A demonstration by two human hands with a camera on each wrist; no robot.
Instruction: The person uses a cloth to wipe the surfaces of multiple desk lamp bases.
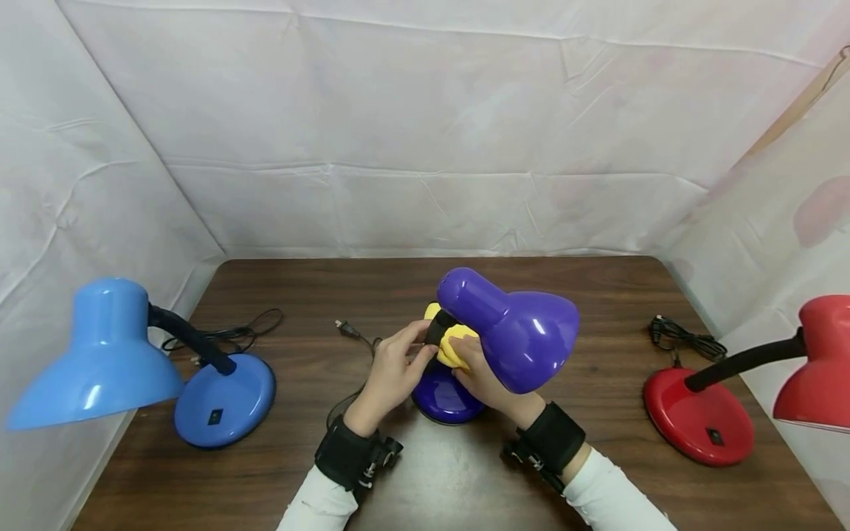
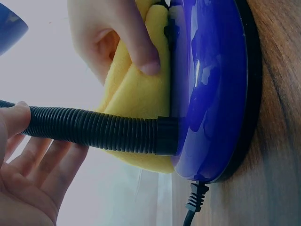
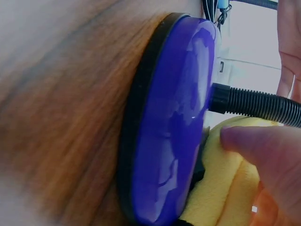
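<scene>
1. Nearest the person, two white sleeves with black wrist straps reach over the dark wooden counter (image 1: 465, 479) towards the purple lamp (image 1: 511, 332), the landmark at its middle.
2. The left hand (image 1: 392, 372) curls its fingers round the lamp's black ribbed neck (image 2: 94, 129), just above the purple base (image 1: 441, 398).
3. The right hand (image 1: 481, 376) pinches a folded yellow cloth (image 1: 454, 346) and presses it against the top of the base, beside the neck; a fingertip (image 2: 148, 66) lies on the cloth.
4. The lamp's shade tilts to the right above both hands.
5. Left of the purple lamp stands a blue lamp (image 1: 119, 361); right of it, a red lamp (image 1: 730, 398).
6. Behind the lamps, black cords (image 1: 684, 335) lie on the counter, and white sheeting (image 1: 425, 125) walls the space.
</scene>
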